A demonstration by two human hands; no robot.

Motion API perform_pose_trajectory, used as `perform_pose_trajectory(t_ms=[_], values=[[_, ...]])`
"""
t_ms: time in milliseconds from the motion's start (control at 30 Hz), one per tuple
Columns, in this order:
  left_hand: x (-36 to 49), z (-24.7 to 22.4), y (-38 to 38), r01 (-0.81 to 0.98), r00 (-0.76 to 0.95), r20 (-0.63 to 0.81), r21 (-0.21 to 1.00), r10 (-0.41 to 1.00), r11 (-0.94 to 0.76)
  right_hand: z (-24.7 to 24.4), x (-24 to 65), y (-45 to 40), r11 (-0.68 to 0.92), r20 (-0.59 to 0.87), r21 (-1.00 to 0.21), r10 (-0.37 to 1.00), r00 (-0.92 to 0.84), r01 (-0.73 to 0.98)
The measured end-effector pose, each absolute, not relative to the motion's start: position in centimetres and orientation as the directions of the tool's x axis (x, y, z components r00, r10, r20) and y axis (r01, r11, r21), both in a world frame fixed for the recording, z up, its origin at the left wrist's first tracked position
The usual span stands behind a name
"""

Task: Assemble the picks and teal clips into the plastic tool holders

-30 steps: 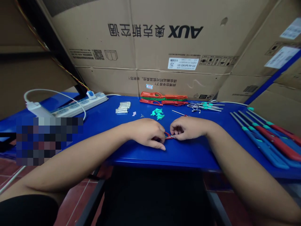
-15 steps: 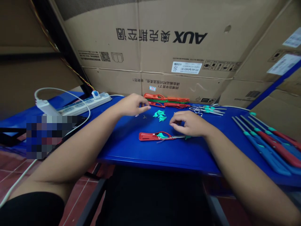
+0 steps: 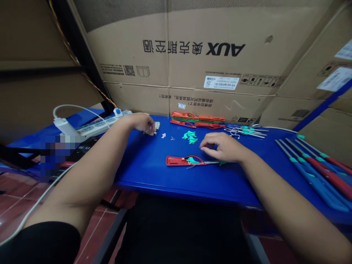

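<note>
Since the earlier frame the left hand has moved out across the blue tabletop to a small stack of metal cylinders, while the right hand has stayed near the middle. Closest in, a red plastic handle lies flat, with a green piece and a thin metal rod at its end. The right fingers are loosely curled and slightly apart, holding nothing, just beyond that rod. The left fingers bunch down against the stack; whether they grip it, I cannot tell. Nearby lie tiny metal parts and green plastic pieces. Farther back are stacked red and green handles, and behind them a cardboard AUX carton.
</note>
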State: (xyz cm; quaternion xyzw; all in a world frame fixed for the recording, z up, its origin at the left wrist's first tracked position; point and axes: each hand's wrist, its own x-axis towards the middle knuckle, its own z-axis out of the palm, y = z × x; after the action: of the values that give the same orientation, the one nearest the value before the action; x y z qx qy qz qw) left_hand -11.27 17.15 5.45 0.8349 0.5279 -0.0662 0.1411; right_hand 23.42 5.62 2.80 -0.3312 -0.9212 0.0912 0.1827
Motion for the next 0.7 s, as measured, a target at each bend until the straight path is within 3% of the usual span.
perform_pose_trajectory(t_ms=[200,400,700], values=[[-10.7,4.8,17.3,0.885,0.465,-0.255,0.150,0.847,-0.441,2.6,22.6,5.2,0.817,0.222,-0.305,0.561,-0.798,0.489],[-9.4,4.1,17.2,0.823,0.568,-0.243,0.179,0.786,-0.539,2.2,22.7,5.6,0.820,0.225,-0.282,0.562,-0.796,0.499],[-8.6,3.1,17.3,0.804,0.594,-0.267,0.234,0.759,-0.546,2.1,22.6,5.4,0.819,0.191,-0.282,0.558,-0.807,0.499]])
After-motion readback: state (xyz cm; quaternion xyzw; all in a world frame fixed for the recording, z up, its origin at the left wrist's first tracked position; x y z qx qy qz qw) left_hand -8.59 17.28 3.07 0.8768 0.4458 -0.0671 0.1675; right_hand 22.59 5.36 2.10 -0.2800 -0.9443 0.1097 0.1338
